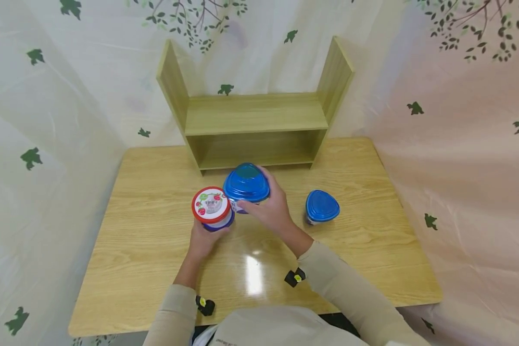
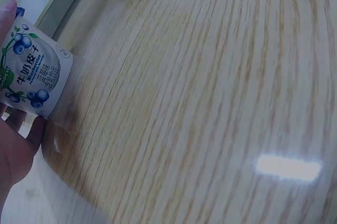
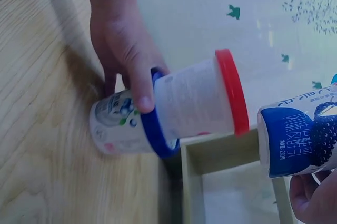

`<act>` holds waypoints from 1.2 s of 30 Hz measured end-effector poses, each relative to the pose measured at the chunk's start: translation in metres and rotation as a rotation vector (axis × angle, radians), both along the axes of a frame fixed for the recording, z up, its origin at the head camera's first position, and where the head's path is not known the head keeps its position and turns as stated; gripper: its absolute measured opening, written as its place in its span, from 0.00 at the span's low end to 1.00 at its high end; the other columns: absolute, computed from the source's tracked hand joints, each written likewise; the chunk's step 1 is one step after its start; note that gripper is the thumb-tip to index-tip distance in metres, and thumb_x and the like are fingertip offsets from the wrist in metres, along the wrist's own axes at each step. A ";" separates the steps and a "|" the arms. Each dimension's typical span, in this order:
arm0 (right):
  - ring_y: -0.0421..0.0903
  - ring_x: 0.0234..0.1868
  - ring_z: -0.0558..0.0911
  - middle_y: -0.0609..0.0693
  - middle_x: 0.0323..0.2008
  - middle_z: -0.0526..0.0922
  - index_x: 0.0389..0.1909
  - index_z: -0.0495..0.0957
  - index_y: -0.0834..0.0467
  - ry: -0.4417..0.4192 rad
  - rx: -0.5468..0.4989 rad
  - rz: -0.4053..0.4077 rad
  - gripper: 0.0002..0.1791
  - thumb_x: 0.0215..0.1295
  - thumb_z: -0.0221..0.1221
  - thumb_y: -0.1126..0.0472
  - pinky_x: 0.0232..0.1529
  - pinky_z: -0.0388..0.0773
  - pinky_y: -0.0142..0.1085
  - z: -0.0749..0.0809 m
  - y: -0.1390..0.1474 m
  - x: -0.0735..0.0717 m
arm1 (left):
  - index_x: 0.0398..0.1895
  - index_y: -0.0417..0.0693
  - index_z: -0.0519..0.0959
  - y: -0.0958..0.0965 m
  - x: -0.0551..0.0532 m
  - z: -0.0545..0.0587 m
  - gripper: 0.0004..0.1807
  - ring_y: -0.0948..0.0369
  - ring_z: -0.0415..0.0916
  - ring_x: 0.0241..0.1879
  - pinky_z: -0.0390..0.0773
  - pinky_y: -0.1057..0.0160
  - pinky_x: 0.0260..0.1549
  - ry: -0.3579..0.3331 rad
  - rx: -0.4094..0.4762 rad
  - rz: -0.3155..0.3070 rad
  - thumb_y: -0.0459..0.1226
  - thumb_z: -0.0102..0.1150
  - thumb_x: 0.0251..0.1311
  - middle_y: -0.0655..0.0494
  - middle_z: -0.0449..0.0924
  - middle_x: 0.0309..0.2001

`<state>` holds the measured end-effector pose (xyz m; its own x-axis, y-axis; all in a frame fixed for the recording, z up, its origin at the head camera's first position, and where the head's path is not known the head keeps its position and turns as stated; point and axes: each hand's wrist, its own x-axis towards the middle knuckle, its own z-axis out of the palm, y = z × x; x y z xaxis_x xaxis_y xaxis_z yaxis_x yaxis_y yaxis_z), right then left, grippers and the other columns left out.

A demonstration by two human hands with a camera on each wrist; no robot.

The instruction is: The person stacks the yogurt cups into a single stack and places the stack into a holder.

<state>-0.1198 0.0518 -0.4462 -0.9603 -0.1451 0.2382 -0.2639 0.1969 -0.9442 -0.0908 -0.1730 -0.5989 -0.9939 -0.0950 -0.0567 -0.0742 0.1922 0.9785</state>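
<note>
My left hand (image 1: 204,239) grips a white yogurt cup with a blue lid (image 3: 129,126), printed with blueberries in the left wrist view. On top of it stands a second white cup (image 3: 195,100) with a red lid (image 1: 210,204); the two are stacked. My right hand (image 1: 273,205) holds a larger rounded-triangular yogurt tub (image 1: 247,183) with a clear blue lid. Dark berries show on this tub's side in the right wrist view, where its base is above the red lid's level. Another blue-lidded tub (image 1: 322,206) stands on the table, right of my right hand.
A wooden two-level shelf (image 1: 257,114) with tall side panels stands at the back of the wooden table (image 1: 155,269). Behind and beside the table hang pale curtains (image 1: 471,192) with green leaf prints.
</note>
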 end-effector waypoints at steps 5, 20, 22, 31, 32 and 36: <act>0.56 0.64 0.75 0.54 0.66 0.72 0.74 0.60 0.52 0.016 0.020 0.035 0.50 0.53 0.77 0.55 0.58 0.78 0.50 0.007 -0.022 -0.004 | 0.76 0.54 0.52 -0.001 -0.002 -0.001 0.56 0.50 0.63 0.68 0.62 0.44 0.69 0.026 0.021 -0.002 0.42 0.81 0.48 0.50 0.64 0.69; 0.49 0.60 0.77 0.50 0.63 0.75 0.74 0.60 0.50 0.013 0.047 0.136 0.49 0.54 0.76 0.52 0.56 0.79 0.44 0.007 -0.070 -0.008 | 0.76 0.60 0.51 0.003 0.003 0.034 0.53 0.53 0.68 0.65 0.70 0.49 0.65 0.146 0.076 -0.114 0.37 0.77 0.53 0.54 0.68 0.67; 0.49 0.60 0.77 0.50 0.63 0.75 0.74 0.60 0.50 0.007 0.050 0.130 0.49 0.54 0.76 0.53 0.56 0.78 0.44 0.005 -0.073 -0.008 | 0.75 0.56 0.52 0.003 0.004 0.035 0.52 0.52 0.69 0.63 0.70 0.47 0.64 0.142 0.061 -0.105 0.37 0.78 0.52 0.52 0.69 0.66; 0.49 0.62 0.76 0.50 0.65 0.73 0.74 0.58 0.51 0.046 0.068 0.130 0.52 0.52 0.77 0.52 0.58 0.78 0.44 0.001 -0.079 -0.005 | 0.76 0.54 0.51 0.002 0.003 0.034 0.51 0.50 0.67 0.66 0.67 0.43 0.66 0.159 0.020 -0.109 0.38 0.76 0.55 0.51 0.67 0.68; 0.49 0.62 0.76 0.50 0.65 0.73 0.75 0.58 0.52 0.046 0.068 0.125 0.53 0.51 0.77 0.52 0.59 0.77 0.45 0.001 -0.079 -0.005 | 0.76 0.54 0.51 0.003 0.003 0.034 0.51 0.50 0.67 0.66 0.67 0.43 0.66 0.161 0.020 -0.110 0.38 0.76 0.55 0.50 0.67 0.68; 0.49 0.64 0.75 0.50 0.67 0.71 0.77 0.54 0.51 0.031 0.064 0.104 0.58 0.49 0.78 0.50 0.61 0.75 0.46 0.000 -0.080 -0.003 | 0.75 0.50 0.52 0.003 0.003 0.035 0.51 0.48 0.67 0.65 0.67 0.41 0.65 0.171 0.003 -0.106 0.37 0.76 0.54 0.48 0.67 0.68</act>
